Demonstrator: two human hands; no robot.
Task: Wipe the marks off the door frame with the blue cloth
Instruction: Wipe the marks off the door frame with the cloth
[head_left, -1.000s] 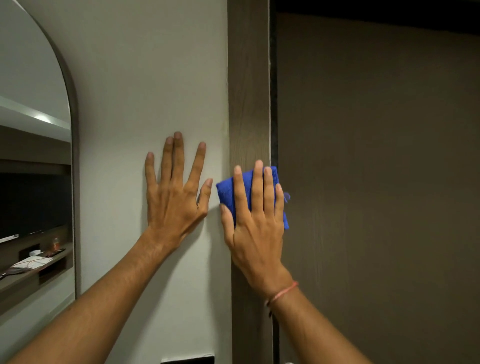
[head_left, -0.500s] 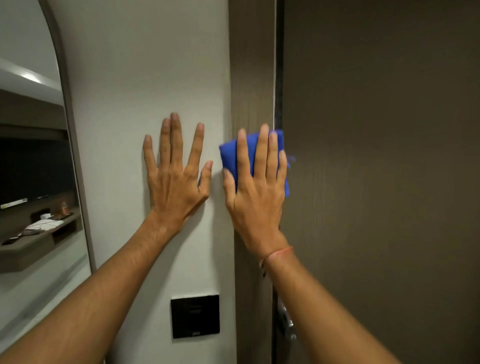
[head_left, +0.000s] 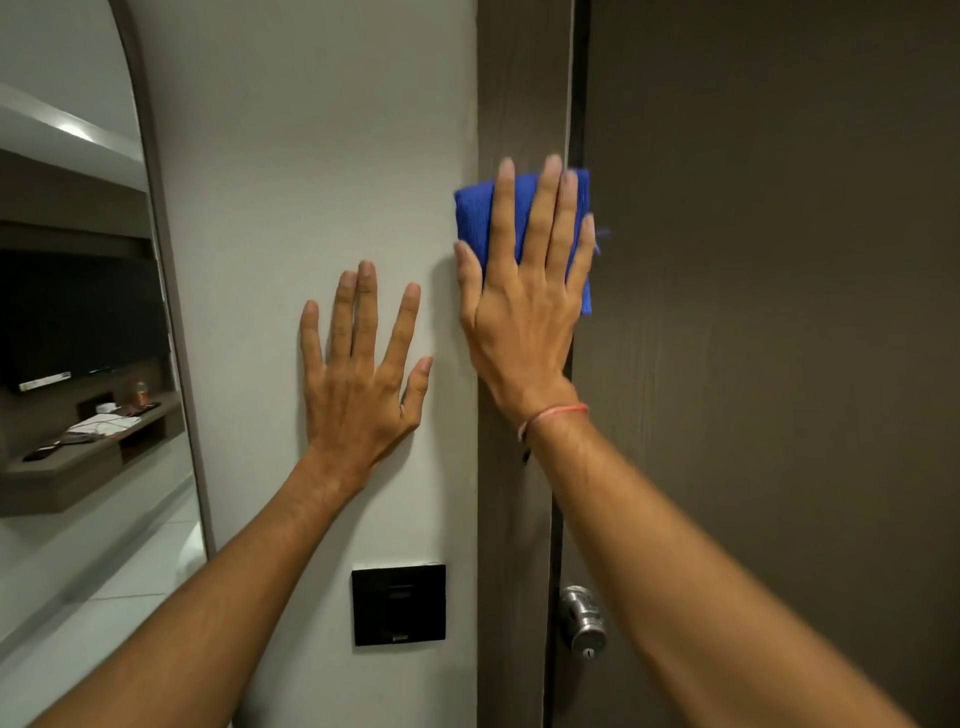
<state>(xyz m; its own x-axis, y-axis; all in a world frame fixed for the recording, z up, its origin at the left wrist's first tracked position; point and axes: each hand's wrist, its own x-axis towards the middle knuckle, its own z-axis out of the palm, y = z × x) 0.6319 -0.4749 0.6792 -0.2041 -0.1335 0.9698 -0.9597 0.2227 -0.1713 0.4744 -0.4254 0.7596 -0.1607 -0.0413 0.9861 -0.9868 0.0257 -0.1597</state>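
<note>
A brown wooden door frame (head_left: 519, 93) runs vertically up the middle of the view. My right hand (head_left: 524, 296) lies flat on it, fingers spread, pressing a folded blue cloth (head_left: 475, 215) against the wood. The cloth pokes out left of and above my fingers, and its right edge overlaps the gap beside the dark brown door (head_left: 779, 312). My left hand (head_left: 363, 364) rests flat and empty on the white wall (head_left: 311, 130), lower than and to the left of my right hand. I make out no marks on the visible frame.
A black switch plate (head_left: 399, 604) sits on the wall below my left hand. A silver door knob (head_left: 583, 621) is on the door at the lower middle. An arched mirror (head_left: 78, 312) at the left reflects a shelf and a dark screen.
My right hand has slid the cloth up the frame, now higher than my left hand. The view has tilted down, bringing the switch plate and door knob into sight. My left hand stays on the wall.
</note>
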